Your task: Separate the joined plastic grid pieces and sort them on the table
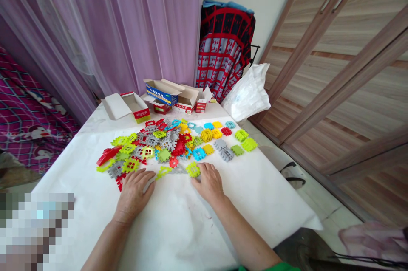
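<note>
My left hand (135,190) lies open, palm down, at the near left side of a pile of plastic interlocking pieces, fingers stretched out. By its fingertips are a red piece (120,182), partly hidden, and a lime-green piece (163,172). My right hand (210,182) has its thumb and fingers closed at the right edge of a lime-green windowed interlocking piece (193,169). The pile (159,141) mixes grey, red, green, blue and yellow pieces. Right of it, pieces stand grouped by colour: grey (224,151), yellow (211,134), lime-green (249,144) and a red one (226,131).
Open cardboard boxes stand along the table's back: a red-and-white one (140,114), a blue one (161,92) and small red ones (200,105). A white plastic bag (248,94) is beyond the back right corner. A wooden wardrobe (334,71) stands to the right.
</note>
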Tool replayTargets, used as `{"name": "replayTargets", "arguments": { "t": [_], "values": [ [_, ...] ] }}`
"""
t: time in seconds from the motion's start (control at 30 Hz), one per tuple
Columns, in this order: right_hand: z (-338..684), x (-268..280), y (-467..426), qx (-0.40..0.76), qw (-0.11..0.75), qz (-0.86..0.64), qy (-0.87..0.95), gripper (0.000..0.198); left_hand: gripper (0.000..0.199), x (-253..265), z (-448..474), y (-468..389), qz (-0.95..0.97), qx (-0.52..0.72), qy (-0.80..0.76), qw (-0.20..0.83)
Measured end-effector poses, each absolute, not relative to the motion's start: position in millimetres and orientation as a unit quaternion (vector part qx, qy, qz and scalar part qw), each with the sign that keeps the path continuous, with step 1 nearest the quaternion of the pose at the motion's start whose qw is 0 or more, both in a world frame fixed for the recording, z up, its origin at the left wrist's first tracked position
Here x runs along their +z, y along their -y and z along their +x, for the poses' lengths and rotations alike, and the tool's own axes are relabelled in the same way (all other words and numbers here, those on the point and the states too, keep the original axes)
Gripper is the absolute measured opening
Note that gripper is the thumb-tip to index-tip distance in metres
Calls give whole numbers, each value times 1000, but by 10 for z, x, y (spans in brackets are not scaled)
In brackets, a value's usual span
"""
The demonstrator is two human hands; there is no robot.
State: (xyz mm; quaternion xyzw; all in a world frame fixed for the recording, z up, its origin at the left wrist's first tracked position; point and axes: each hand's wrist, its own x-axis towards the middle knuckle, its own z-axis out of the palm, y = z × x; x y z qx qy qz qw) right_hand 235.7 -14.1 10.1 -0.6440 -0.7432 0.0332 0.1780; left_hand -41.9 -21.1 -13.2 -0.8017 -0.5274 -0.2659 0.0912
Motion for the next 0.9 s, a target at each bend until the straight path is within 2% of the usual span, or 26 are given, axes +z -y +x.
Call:
{"name": "replayTargets", "arguments": {
  "t": [0.17, 0.47, 0.73, 0.9],
  "values": [
    [2438, 37, 135, 37, 213, -633, 743, 29, 28, -152, -438, 198, -805, -262, 524, 96],
    [2799, -88, 108, 43, 341, -625, 701, 35, 28, -124, -430, 206, -803, -262, 526, 95],
    [3324, 75, -134, -7, 372, -658, 655, 39, 29, -164, -473, 170, -807, -264, 516, 109],
    [3661, 186, -377, -35, 354, -694, 626, 39, 30, -201, -491, 151, -807, -265, 517, 108]
  ]
}}
